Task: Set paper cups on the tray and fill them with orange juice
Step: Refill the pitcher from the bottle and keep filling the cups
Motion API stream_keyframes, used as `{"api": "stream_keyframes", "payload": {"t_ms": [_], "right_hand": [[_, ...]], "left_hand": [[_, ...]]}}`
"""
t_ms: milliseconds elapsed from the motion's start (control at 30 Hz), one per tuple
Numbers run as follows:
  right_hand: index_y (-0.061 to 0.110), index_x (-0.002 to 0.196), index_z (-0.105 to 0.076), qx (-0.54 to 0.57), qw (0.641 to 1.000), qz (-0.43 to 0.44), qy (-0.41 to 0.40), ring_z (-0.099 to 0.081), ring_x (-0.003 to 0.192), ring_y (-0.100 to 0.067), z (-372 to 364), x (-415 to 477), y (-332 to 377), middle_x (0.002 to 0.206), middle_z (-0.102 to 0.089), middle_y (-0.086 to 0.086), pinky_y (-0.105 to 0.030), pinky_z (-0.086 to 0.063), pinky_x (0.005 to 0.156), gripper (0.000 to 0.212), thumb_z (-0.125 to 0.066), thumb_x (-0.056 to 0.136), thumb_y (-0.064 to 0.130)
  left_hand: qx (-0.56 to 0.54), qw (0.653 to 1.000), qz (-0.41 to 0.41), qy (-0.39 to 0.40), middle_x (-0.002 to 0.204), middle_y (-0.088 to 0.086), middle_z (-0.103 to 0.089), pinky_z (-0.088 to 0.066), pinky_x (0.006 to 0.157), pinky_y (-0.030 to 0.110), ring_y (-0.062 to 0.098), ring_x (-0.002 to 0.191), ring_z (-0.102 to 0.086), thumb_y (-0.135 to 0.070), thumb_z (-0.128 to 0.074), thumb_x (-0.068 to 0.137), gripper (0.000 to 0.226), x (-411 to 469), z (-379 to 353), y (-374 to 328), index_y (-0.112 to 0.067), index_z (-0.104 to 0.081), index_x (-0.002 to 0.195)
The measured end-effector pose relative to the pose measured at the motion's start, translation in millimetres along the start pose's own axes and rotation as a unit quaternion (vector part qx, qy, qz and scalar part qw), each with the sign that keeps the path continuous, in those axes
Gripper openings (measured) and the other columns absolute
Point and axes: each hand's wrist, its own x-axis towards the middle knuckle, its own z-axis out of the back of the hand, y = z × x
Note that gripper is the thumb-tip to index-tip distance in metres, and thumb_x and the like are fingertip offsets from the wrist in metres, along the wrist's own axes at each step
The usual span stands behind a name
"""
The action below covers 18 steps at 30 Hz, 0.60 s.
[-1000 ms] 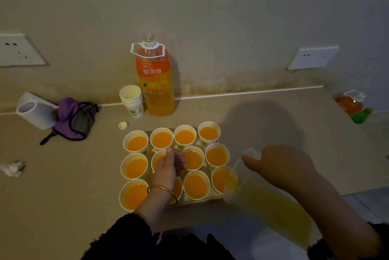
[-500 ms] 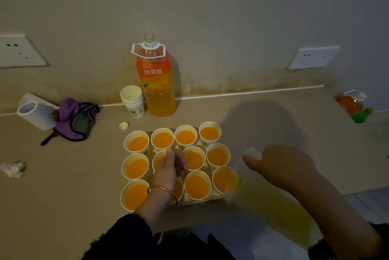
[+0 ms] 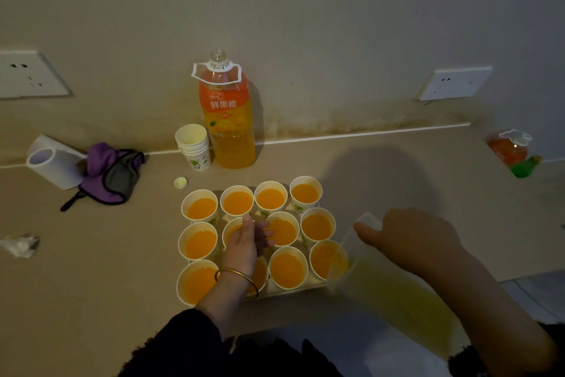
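Head view: right hand point(image 3: 409, 239) grips the tilted jug point(image 3: 382, 294), spout over the tray's point(image 3: 305, 287) near-right cup point(image 3: 322, 257); left hand point(image 3: 244, 245) lies over a middle cup point(image 3: 231, 228), grip unclear. Pour slowly: that cup looks nearly full.

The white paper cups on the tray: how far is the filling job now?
Done: twelve white paper cups stand on the pale tray, and every one in view holds orange juice. In hand: the right hand tips a clear plastic jug over the front right cup; the left hand rests among the cups. Left: finishing that cup.
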Motion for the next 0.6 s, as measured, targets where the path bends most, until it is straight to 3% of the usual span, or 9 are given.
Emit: {"api": "stream_keyframes", "payload": {"t_ms": [267, 400, 500, 600], "right_hand": [[0.021, 0.067, -0.039, 0.016, 1.0, -0.01, -0.014, -0.038, 0.059, -0.006, -0.4, -3.4, -2.9, 0.068, -0.041, 0.006, -0.022, -0.023, 0.05, 0.044, -0.034, 0.097, 0.054], [0.018, 0.079, -0.049, -0.014, 0.999, 0.001, -0.031, -0.051, 0.077, -0.021, -0.1, -11.6, -7.5, 0.081, -0.055, -0.003, -0.025, -0.034, 0.062, 0.038, -0.032, 0.099, 0.045], [0.022, 0.062, -0.037, 0.037, 0.998, -0.028, -0.041, -0.043, 0.061, -0.015, -2.2, -14.5, -11.9, 0.066, -0.042, 0.001, -0.026, -0.031, 0.055, 0.043, -0.035, 0.096, 0.048], [0.02, 0.063, -0.038, 0.067, 0.995, -0.037, -0.059, -0.039, 0.056, -0.009, -5.9, -16.5, -17.3, 0.065, -0.044, 0.0, -0.024, -0.026, 0.049, 0.044, -0.034, 0.096, 0.048]], "left_hand": [[0.004, 1.0, -0.004, 0.003, 0.083, 0.008, -0.067, -0.045, 0.069, 0.028, 0.019, 0.074, -0.061, -0.037, -0.021, 0.101, 0.051, 0.7, -2.7, -1.8, -0.014, -0.064, 0.085], [0.004, 1.0, -0.009, 0.015, 0.083, 0.006, -0.068, -0.045, 0.071, 0.029, 0.019, 0.077, -0.062, -0.038, -0.02, 0.101, 0.053, 3.0, -5.6, -4.2, -0.015, -0.064, 0.084], [-0.02, 0.999, 0.008, 0.025, 0.08, 0.001, -0.069, -0.045, 0.074, 0.028, 0.017, 0.08, -0.062, -0.04, -0.018, 0.101, 0.057, 7.2, -5.7, -8.5, -0.01, -0.065, 0.09], [-0.054, 0.998, 0.024, 0.035, 0.09, 0.004, -0.067, -0.044, 0.078, 0.026, 0.016, 0.088, -0.062, -0.045, -0.013, 0.1, 0.062, 10.7, -3.2, -16.4, -0.009, -0.063, 0.097]]}}
